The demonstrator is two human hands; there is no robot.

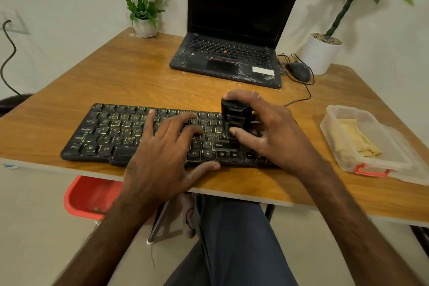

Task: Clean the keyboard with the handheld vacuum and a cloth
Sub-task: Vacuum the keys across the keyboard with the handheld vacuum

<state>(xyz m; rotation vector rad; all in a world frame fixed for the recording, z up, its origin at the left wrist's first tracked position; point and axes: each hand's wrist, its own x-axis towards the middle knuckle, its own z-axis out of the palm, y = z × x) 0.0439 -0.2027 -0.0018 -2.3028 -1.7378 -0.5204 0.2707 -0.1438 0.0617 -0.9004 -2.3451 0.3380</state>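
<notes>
A black, dusty keyboard (102, 132) lies near the front edge of the wooden table (130, 79). My left hand (162, 146) rests flat on the keyboard's middle, fingers spread and straight, thumb at its front edge. My right hand (274, 132) grips a small black handheld vacuum (235, 115), which stands upright on the keys at the keyboard's right part. A yellow cloth (355, 139) lies folded inside a clear plastic box (343, 111) at the table's right.
An open black laptop (232, 58) stands at the back, a wired mouse (299, 71) beside it. A small flower pot (145, 28) and a white planter (319, 55) sit at the back edge. A red stool (88, 195) is under the table.
</notes>
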